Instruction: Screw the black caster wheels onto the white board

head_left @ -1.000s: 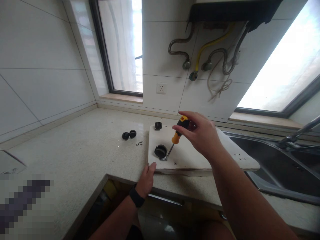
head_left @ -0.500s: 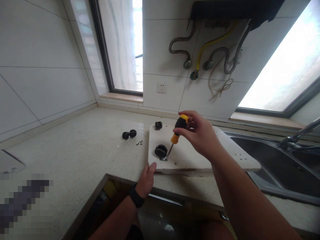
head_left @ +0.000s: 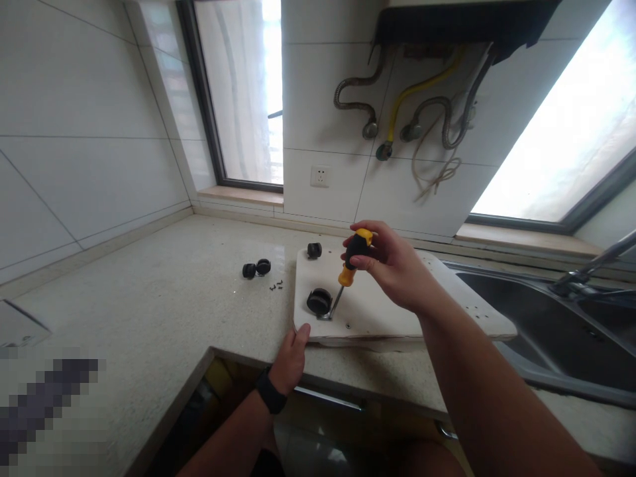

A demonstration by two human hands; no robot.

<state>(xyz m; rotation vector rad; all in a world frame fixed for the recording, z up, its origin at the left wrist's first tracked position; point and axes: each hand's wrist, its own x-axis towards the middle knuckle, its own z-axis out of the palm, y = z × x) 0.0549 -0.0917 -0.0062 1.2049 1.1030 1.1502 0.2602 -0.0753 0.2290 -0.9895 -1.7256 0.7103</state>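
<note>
My right hand (head_left: pixel 385 265) is closed around a yellow and black screwdriver (head_left: pixel 356 255). The tool leans, its tip down at the metal plate of a black caster wheel (head_left: pixel 318 302). This caster sits on the near left corner of a white board (head_left: pixel 382 305). With thumb on top, my left hand (head_left: pixel 292 354) grips the board's near left corner; its other fingers are hidden under the edge. Another caster (head_left: pixel 314 250) stands at the board's far left corner. Left of the board lie two loose casters (head_left: pixel 256 267) and several small screws (head_left: pixel 277 285).
The board rests on a speckled countertop (head_left: pixel 163 285) and reaches over the rim of a steel sink (head_left: pixel 556 344) on the right. A faucet (head_left: pixel 571 278) rises behind the sink. Below the counter's front edge is an open cabinet space (head_left: pixel 218 397). Pipes (head_left: pixel 358 103) hang on the wall.
My right hand's fingers have shifted slightly around the screwdriver's handle. The tip stays at the caster's plate, and my left hand keeps its place. The camera view has moved slightly.
</note>
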